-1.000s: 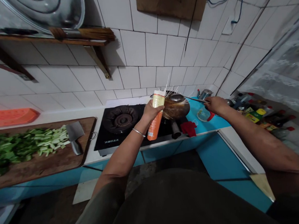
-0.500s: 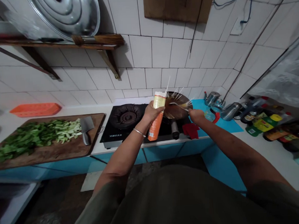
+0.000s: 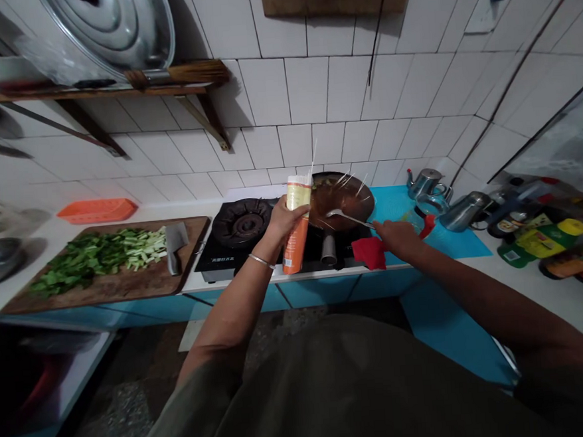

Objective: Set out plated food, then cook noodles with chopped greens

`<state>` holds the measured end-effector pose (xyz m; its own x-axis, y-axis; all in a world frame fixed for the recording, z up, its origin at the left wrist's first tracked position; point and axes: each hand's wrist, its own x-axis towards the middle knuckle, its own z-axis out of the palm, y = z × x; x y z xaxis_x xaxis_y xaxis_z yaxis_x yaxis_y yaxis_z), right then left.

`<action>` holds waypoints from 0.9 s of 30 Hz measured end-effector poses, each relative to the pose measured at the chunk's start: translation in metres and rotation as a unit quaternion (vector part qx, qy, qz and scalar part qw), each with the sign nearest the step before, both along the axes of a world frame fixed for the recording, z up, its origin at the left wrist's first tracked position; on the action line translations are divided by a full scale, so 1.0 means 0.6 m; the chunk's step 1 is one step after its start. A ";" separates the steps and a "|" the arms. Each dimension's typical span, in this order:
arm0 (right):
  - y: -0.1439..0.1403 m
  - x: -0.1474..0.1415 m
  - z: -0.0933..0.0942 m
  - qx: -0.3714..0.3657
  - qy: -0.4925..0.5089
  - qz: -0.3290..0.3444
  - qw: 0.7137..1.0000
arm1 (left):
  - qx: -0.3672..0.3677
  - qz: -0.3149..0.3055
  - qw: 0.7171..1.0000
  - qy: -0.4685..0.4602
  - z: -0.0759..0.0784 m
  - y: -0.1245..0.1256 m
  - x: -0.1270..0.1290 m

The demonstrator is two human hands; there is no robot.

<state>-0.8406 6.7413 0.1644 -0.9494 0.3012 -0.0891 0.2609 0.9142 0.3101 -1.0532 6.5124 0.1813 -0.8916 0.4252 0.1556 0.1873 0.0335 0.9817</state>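
Observation:
My left hand (image 3: 285, 219) is wrapped round an orange and yellow paper pack of dried noodles (image 3: 296, 243), tilted beside the wok. White strands poke out of its open top. In the wok (image 3: 367, 202) on the right burner is brown liquid (image 3: 337, 194), with several noodle strands (image 3: 355, 186) sticking up at its far side. My right hand (image 3: 395, 234) grips the handle of a metal ladle (image 3: 349, 217), whose head rests in the wok. A red cloth (image 3: 368, 253) lies just below that hand.
Left of the black stove (image 3: 219, 258) lies a wooden board (image 3: 111, 284) with chopped greens (image 3: 94, 259) and a cleaver (image 3: 176, 243). Metal pots (image 3: 463, 212) and several bottles (image 3: 543, 241) stand on the right. A wooden shelf (image 3: 163, 91) juts from the wall above.
Fewer strands stick up over the wok, and more of the brown liquid shows. The ladle head sits lower in it. The pack stays in my left hand; the view has shifted slightly.

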 end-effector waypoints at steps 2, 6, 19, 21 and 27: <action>0.018 0.014 0.005 0.006 0.000 -0.009 1.000 | 0.037 -0.010 0.999 -0.013 0.003 0.000 0.006; 0.052 0.030 0.019 0.002 0.044 -0.042 0.998 | 0.059 -0.016 0.998 -0.028 0.015 -0.003 0.018; 0.043 -0.059 -0.029 -0.106 0.147 -0.167 0.969 | 0.058 -0.017 0.998 -0.028 0.027 -0.017 0.034; 0.030 -0.080 -0.035 -0.129 0.138 -0.171 0.967 | 0.060 -0.022 0.998 -0.022 0.025 -0.019 0.032; -0.006 -0.127 -0.036 -0.157 0.116 -0.127 0.973 | 0.055 -0.026 0.998 -0.016 0.016 -0.029 0.023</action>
